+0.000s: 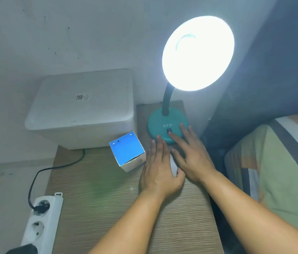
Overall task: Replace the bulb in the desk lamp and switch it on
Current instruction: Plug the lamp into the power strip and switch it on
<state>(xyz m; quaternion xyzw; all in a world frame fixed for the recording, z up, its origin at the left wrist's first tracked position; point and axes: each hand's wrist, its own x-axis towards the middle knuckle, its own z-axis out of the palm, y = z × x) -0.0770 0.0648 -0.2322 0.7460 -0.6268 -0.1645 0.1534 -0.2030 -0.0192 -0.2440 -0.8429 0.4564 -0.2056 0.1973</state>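
Note:
A teal desk lamp stands at the back right of the wooden table, its round base (160, 125) marked ATN. Its shade (197, 53) glows bright white, so the bulb inside is lit and washed out. My right hand (190, 154) lies flat with a fingertip on the small rocker switch (169, 132) on the base. Close beside it, my left hand (160, 169) rests flat on the table with its fingertips at the front rim of the base. Neither hand holds anything. A blue and white bulb box (127, 152) stands left of my left hand.
A white foam box (82, 107) fills the back left of the wooden table (108, 198). A black cord (40, 173) runs off the left edge to a white power strip (41, 220). Bedding with a striped cover (281, 162) lies to the right.

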